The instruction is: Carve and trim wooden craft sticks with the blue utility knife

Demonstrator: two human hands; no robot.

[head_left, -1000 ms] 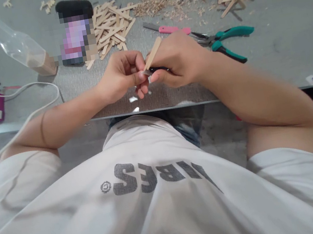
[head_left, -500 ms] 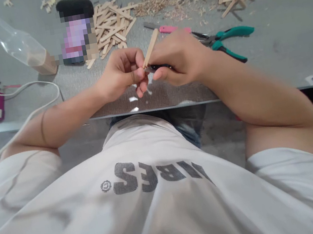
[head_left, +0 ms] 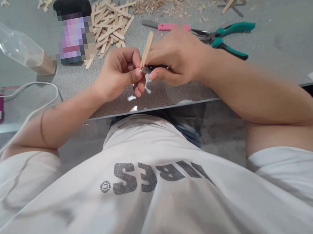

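Head camera, and the action sits right at the near edge of the table (head_left: 284, 54), two bare hands meeting in the middle! On the left, the left hand (head_left: 123, 72) has thumb and fingers pinched closed around the near end of a wooden stick (head_left: 147, 48), whose far end pokes up and away, leaning right. Over on the right, the right hand (head_left: 179, 56) is wrapped around a black-handled blade (head_left: 157, 67), its metal tip pointing left, right up against the stick's pinched end. Whether the edge is biting into the wood, I can't tell; fingers crowd the spot.

What looks like trimming calls for a firm pinch: hold that near end steady so the stick can't roll. Best take it in short, light strokes, blade angled shallow, shaving rather than forcing. And watch that left thumb! It's just beside the tip, so a slip there could nick it; tucking the thumb back would be wise. The right thumb might brace the stroke for control.

Beyond the hands, a pile of sticks (head_left: 112, 26) lies far left of centre, a heap of shavings (head_left: 152, 5) just right of it. Nearer, a pink-handled knife (head_left: 172, 26) and the green-handled pliers (head_left: 232, 30) rest beyond the right hand, well out of the blade's path.
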